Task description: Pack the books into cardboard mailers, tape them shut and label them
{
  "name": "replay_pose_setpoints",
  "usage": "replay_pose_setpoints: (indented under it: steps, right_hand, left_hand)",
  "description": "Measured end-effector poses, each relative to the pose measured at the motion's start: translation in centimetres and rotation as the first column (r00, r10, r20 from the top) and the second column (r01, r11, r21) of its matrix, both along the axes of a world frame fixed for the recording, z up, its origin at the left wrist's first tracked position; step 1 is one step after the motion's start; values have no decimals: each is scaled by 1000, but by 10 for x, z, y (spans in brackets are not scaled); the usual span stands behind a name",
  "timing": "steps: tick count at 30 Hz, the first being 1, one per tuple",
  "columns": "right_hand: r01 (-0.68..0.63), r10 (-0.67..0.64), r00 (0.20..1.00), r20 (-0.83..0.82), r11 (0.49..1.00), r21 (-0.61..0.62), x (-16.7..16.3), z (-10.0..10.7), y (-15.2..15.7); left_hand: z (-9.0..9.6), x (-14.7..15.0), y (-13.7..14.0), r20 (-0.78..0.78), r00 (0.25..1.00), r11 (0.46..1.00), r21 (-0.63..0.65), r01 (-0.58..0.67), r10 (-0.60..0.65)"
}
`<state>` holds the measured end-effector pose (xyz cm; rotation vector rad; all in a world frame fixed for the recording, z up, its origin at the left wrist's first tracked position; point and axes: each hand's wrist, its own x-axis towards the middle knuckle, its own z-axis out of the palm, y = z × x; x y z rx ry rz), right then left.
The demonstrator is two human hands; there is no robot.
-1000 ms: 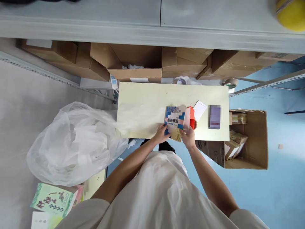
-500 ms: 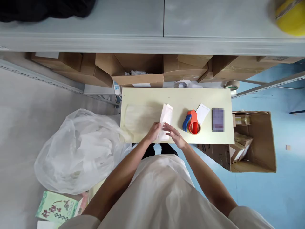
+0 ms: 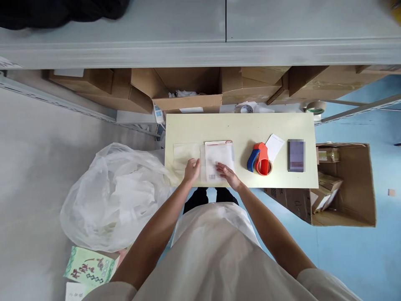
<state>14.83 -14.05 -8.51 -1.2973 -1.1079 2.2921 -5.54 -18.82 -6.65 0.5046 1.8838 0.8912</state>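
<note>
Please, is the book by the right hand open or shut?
Shut. The book lies flat on the table, one cover with a barcode facing up and no inside pages showing.

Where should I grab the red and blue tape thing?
I'd grip the tape dispenser by its blue part, coming from the left, where the right hand is. That part looks like a handle and faces that way, while a white card lies close on the other side.

- The book [image 3: 223, 156] bore a barcode [image 3: 212, 176] too small to read
- I saw the purple item [image 3: 295, 154] only blurred
- Black cloth [image 3: 62, 13] ran out of view
</note>
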Motion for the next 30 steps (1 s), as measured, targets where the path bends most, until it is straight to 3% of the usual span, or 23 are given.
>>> replay_pose_setpoints:
  steps: [3, 5, 7, 9, 11, 13, 15, 19, 24, 30]
  right_hand:
    - [1, -1, 1000, 8, 1000, 22, -1, -2, 1]
    - [-3, 2, 1000, 10, 999, 36, -3, 1, 2]
    - [4, -8, 999, 49, 996, 94, -2, 4, 2]
    - [39, -84, 980, 180, 970, 242, 2, 6, 1]
    - [78, -244, 900, 360, 905, 419, 9, 5, -1]
    - [85, -362, 804, 472, 855, 511, 15, 1, -3]
    - [81, -375, 773, 512, 858, 507, 18, -4, -3]
    - [159, -356, 797, 488, 903, 399, 20, 0, 2]
    - [263, -335, 907, 254, 924, 279, 41, 37, 4]
    - [199, -291, 925, 246, 919, 340, 50, 70, 10]
  left_hand:
    - [8, 11, -1, -256, 949, 980, 27, 196, -183]
    - [9, 23, 2, -252, 918, 951, -26, 309, -306]
    - [7, 33, 5, -181, 925, 942, -118, 315, -333]
    - [4, 37, 7, -137, 943, 945, -163, 282, -305]
    - [1, 37, 7, -118, 949, 951, -140, 277, -293]
    - [-1, 34, 5, -93, 954, 955, -112, 274, -284]
    - [-3, 33, 3, -57, 964, 962, -96, 254, -260]
    - [-5, 36, 1, 18, 983, 978, -104, 182, -181]
    - [-6, 60, 1, 205, 972, 985, -97, 140, -117]
    - [-6, 102, 15, 360, 927, 991, -43, 127, -103]
